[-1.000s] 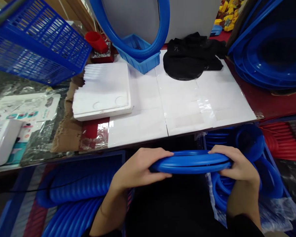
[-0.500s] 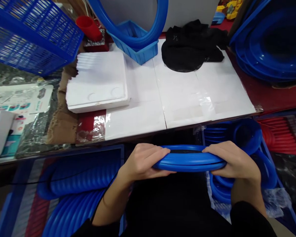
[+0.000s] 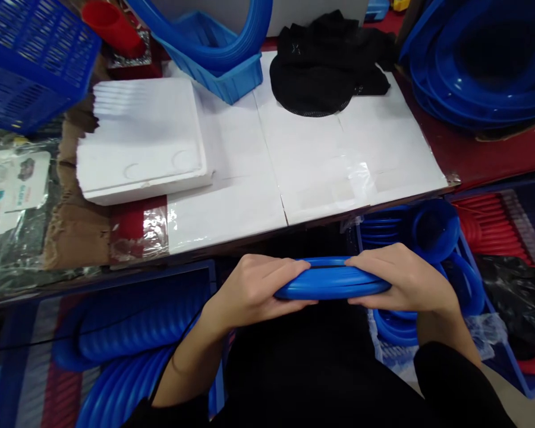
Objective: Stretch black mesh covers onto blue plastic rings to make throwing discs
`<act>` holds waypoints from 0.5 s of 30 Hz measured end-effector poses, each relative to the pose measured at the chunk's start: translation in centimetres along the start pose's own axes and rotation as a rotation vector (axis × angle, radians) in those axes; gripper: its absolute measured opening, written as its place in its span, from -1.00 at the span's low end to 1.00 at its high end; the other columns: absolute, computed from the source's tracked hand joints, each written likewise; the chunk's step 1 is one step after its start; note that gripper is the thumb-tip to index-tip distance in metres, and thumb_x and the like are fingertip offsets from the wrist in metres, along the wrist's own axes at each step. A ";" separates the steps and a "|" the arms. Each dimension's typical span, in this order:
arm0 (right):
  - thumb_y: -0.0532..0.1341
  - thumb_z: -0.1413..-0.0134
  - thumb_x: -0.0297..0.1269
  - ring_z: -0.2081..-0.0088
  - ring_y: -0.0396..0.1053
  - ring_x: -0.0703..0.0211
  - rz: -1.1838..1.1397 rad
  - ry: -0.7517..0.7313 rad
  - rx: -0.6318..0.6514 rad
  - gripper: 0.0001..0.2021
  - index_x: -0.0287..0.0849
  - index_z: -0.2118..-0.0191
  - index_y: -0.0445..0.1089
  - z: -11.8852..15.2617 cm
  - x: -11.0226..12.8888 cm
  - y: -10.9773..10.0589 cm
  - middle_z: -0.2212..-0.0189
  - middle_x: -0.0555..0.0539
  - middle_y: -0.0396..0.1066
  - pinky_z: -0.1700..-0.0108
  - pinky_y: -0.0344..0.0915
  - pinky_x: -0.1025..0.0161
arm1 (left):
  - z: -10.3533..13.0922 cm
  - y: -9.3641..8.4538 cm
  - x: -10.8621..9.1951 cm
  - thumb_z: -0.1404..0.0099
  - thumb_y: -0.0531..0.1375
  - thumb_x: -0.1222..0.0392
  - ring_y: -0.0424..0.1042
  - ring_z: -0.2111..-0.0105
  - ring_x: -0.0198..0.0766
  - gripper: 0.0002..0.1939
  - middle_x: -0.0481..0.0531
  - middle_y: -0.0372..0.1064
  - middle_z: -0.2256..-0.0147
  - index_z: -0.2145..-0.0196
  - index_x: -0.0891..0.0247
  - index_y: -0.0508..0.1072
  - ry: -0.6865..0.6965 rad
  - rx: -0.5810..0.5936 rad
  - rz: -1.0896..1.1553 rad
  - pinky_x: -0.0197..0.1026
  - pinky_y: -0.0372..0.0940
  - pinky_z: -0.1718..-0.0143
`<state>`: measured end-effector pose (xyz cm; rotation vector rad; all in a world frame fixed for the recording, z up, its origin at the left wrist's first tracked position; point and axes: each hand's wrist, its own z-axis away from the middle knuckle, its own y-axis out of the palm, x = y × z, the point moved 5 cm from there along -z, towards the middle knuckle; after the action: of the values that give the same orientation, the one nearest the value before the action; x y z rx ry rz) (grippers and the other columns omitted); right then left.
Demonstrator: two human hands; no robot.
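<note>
Between my hands is a blue plastic ring piece [image 3: 332, 284], seen nearly edge-on, with a thin seam line along its side. My left hand [image 3: 265, 288] pinches its left end, thumb on top and fingers beneath. At the right end my right hand [image 3: 395, 278] grips it the same way. The piece is held in front of my body, just below the table's front edge. How the layers of the piece fit together on the far side is hidden.
The white-covered table [image 3: 312, 172] carries a white foam block [image 3: 142, 137], a light blue basket [image 3: 236, 77] holding a large blue ring, and a black cloth [image 3: 325, 65]. Below it, crates hold blue rings [image 3: 134, 327] at left and blue parts [image 3: 437, 229] at right.
My hands have come slightly closer together, and the seam on the blue piece looks narrower at its left part. The view has shifted, so the table items appear further left.
</note>
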<state>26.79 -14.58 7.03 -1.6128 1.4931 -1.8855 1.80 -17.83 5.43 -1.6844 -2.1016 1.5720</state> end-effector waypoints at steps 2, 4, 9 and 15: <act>0.33 -0.41 -0.06 0.26 0.56 0.15 0.042 -0.019 -0.022 -0.63 -0.16 -0.15 0.39 0.1 0.3 0.0 0.17 -0.09 0.61 0.20 0.35 0.25 | 0.1 -0.2 -0.1 -0.40 0.42 0.00 0.69 0.36 -0.14 -0.54 0.14 0.69 0.21 -0.09 0.34 0.48 0.027 -0.042 -0.014 -0.19 0.55 0.33; 0.33 -0.42 -0.08 0.27 0.56 0.14 0.067 -0.037 -0.044 -0.66 -0.17 -0.13 0.39 0.0 0.6 0.0 0.18 -0.09 0.61 0.21 0.35 0.24 | 0.1 -0.3 -0.2 -0.39 0.43 0.01 0.69 0.36 -0.14 -0.54 0.15 0.69 0.22 -0.09 0.35 0.50 0.046 -0.063 -0.022 -0.18 0.57 0.32; 0.32 -0.41 -0.09 0.19 0.59 0.06 0.092 -0.049 -0.059 -0.60 -0.19 -0.19 0.36 -0.3 0.3 0.2 0.12 -0.14 0.61 0.14 0.42 0.20 | 0.5 -0.5 -0.2 -0.36 0.46 0.02 0.70 0.36 -0.13 -0.52 0.16 0.69 0.21 -0.07 0.37 0.52 0.049 -0.078 -0.065 -0.18 0.59 0.31; 0.31 -0.34 -0.17 0.18 0.59 0.06 0.014 -0.014 -0.153 -0.66 -0.13 -0.15 0.37 0.7 -2.2 -0.7 0.14 -0.11 0.59 0.10 0.44 0.19 | 2.4 -2.6 1.1 -0.35 0.46 -0.05 0.69 0.37 -0.16 -0.52 0.06 0.68 0.28 -0.09 0.29 0.57 0.030 -0.183 -0.086 -0.21 0.59 0.26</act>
<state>28.49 -13.02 6.19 -1.6713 1.6751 -1.7866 -1.87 -18.39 5.53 -1.6301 -2.3323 1.3603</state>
